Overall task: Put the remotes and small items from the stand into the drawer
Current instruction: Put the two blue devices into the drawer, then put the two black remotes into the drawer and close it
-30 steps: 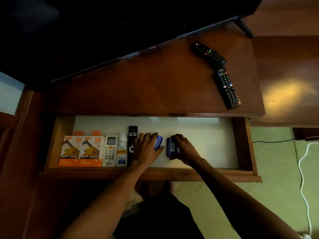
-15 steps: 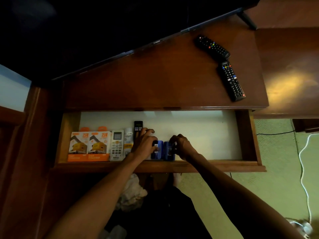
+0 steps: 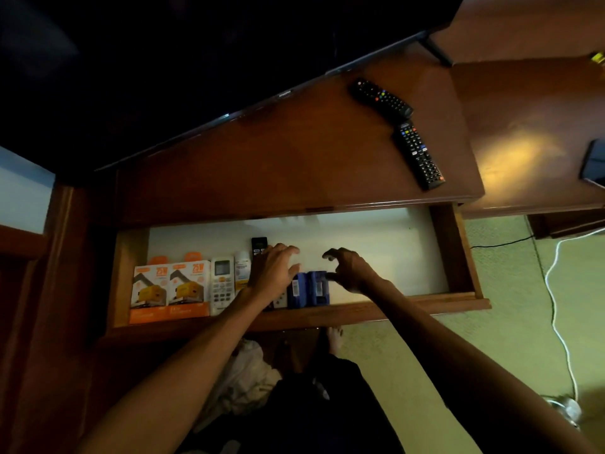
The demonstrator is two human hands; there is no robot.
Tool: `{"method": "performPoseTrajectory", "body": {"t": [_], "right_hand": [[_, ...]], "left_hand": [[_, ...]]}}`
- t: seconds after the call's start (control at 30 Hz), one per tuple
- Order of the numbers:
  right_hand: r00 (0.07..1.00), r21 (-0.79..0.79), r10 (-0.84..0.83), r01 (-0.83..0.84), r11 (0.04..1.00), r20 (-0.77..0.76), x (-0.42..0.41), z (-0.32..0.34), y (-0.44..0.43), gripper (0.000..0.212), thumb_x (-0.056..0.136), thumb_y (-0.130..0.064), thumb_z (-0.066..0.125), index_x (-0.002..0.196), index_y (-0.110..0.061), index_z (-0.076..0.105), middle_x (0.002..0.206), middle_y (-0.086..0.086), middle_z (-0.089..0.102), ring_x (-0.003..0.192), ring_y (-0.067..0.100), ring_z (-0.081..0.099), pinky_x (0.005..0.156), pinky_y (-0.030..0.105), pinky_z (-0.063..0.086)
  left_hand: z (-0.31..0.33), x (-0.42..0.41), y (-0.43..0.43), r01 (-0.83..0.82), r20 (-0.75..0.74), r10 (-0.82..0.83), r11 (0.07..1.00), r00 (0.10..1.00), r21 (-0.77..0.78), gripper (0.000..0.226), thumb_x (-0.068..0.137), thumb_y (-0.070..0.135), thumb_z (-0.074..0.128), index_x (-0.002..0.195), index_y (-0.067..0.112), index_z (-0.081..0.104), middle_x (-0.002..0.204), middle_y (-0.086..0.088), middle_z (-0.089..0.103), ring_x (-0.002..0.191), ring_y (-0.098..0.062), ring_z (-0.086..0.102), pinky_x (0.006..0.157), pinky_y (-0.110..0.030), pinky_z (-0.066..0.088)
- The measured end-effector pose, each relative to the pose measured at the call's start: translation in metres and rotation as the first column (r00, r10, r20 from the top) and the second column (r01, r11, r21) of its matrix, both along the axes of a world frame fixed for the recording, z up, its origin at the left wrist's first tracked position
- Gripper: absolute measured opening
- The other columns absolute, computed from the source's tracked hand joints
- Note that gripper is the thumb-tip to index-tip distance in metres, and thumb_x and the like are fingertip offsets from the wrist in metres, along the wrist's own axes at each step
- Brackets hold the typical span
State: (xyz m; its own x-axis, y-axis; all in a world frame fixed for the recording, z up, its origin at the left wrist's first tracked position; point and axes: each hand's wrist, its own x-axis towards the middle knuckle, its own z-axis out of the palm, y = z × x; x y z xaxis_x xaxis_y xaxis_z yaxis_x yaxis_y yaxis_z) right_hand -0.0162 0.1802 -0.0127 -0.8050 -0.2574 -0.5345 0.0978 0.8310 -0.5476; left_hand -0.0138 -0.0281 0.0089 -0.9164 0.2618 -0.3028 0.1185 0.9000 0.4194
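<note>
The drawer (image 3: 386, 309) is pulled out under the wooden stand (image 3: 294, 165). Inside, from the left, lie two orange boxes (image 3: 170, 290), a white remote (image 3: 222, 283), a small white item (image 3: 243, 268), a black remote (image 3: 259, 245) and two blue items (image 3: 309, 288) side by side. My left hand (image 3: 273, 271) hovers open over the black remote, just left of the blue items. My right hand (image 3: 348, 268) is open, fingers curled, just right of them, fingertips near the right blue item. Two black remotes (image 3: 379, 98) (image 3: 419, 154) lie on the stand at the right.
A dark TV (image 3: 196, 77) stands at the back of the stand, its foot (image 3: 437, 52) at the right. A lower wooden table (image 3: 530, 132) adjoins on the right with a dark device (image 3: 594, 162). A white cable (image 3: 556, 309) runs across the green carpet.
Both hands pushed the two blue items together near the drawer's front, then let go and lifted away with fingers apart. The camera view shifted slightly.
</note>
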Motion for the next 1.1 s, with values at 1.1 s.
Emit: {"method": "performPoseTrajectory", "body": {"t": [1.1], "right_hand": [[0.923, 0.113, -0.189, 0.238, 0.965, -0.336, -0.230, 0.082, 0.253, 0.086, 0.081, -0.032, 0.069, 0.151, -0.025, 0.020, 0.143, 0.010, 0.045, 0.126, 0.033, 0.048, 0.097, 0.049, 0.049]], "left_hand": [[0.056, -0.346, 0.290, -0.599, 0.133, 0.584, 0.780, 0.800, 0.182, 0.099, 0.082, 0.049, 0.069, 0.156, 0.018, 0.009, 0.160, -0.025, 0.006, 0.145, -0.043, 0.020, 0.113, -0.049, 0.031]]}}
